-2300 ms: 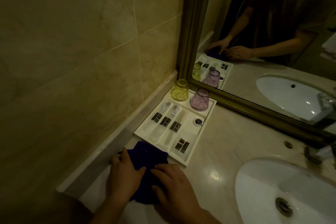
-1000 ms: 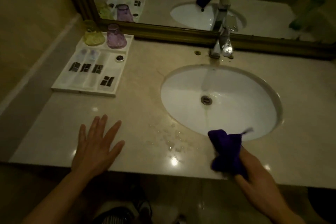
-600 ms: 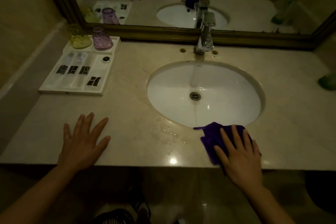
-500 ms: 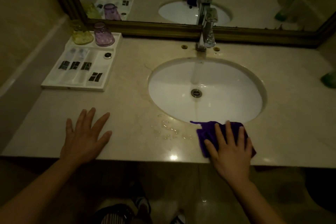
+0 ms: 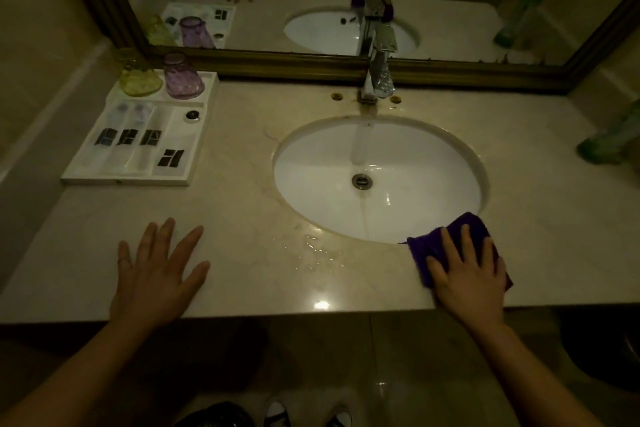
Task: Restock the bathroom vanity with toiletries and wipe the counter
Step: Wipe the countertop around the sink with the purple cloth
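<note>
My right hand [image 5: 467, 274] presses flat on a purple cloth [image 5: 457, 230] at the front right rim of the white sink [image 5: 377, 180]. My left hand [image 5: 156, 270] lies flat on the beige marble counter [image 5: 242, 156], fingers spread and holding nothing. A patch of water drops [image 5: 318, 250] sits on the counter between my hands. At the back left, a white tray [image 5: 194, 163] holds clear toiletry tubes [image 5: 133, 133], a small packet [image 5: 170, 158], a yellow cup [image 5: 140, 78] and a purple cup [image 5: 183, 77], both upside down.
A chrome faucet [image 5: 375, 55] stands behind the sink, below a gold-framed mirror [image 5: 311, 62]. A green bottle [image 5: 609, 139] lies at the counter's right edge. A tiled wall closes off the left side. The counter's front edge runs just below my hands.
The cloth left the spot beside the tray and went to the sink's front rim. My right hand laid it flat and slid it to the right. My left hand stayed flat on the counter.
</note>
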A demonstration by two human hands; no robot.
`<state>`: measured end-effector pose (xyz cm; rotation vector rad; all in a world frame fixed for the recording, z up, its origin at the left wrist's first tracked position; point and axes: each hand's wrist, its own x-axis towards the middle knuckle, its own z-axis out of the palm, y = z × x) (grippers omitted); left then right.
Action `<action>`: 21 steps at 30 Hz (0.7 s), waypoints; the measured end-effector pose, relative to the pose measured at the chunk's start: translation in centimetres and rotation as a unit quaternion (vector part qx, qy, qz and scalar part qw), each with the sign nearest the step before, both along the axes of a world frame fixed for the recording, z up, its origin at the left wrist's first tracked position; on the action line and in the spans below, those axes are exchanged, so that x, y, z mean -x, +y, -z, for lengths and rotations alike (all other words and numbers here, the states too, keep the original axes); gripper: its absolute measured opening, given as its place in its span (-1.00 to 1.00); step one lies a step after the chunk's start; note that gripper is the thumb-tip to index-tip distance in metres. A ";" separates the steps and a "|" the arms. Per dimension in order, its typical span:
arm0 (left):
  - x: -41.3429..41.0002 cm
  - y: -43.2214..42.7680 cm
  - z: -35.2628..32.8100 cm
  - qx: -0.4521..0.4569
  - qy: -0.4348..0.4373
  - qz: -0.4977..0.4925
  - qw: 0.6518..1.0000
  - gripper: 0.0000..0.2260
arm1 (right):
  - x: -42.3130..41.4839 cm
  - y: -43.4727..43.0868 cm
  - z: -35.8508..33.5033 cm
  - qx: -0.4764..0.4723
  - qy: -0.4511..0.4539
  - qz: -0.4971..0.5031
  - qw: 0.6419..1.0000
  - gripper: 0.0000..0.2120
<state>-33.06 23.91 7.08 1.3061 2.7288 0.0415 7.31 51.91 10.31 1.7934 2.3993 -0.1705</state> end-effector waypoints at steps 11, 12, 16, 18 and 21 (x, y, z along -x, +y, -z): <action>0.2 0.1 0.2 0.005 0.003 -0.003 1.000 -0.39 | 8.5 -5.7 0.8 -0.008 0.014 -0.139 0.990 -0.39; 0.1 0.0 0.2 0.006 0.000 -0.001 1.000 -0.38 | 8.6 -6.2 0.8 -0.011 0.024 -0.119 0.993 -0.40; -0.1 0.0 0.0 0.007 -0.007 -0.003 1.000 -0.35 | 7.3 -11.5 1.7 -0.010 0.045 -0.121 0.992 -0.42; 0.1 0.1 -0.2 0.012 -0.011 -0.004 1.000 -0.34 | 6.4 -10.4 1.9 -0.014 0.034 -0.128 0.991 -0.42; -0.1 0.3 -0.6 0.009 -0.014 -0.013 1.000 -0.34 | 6.2 -5.9 1.2 -0.020 0.012 -0.069 0.997 -0.40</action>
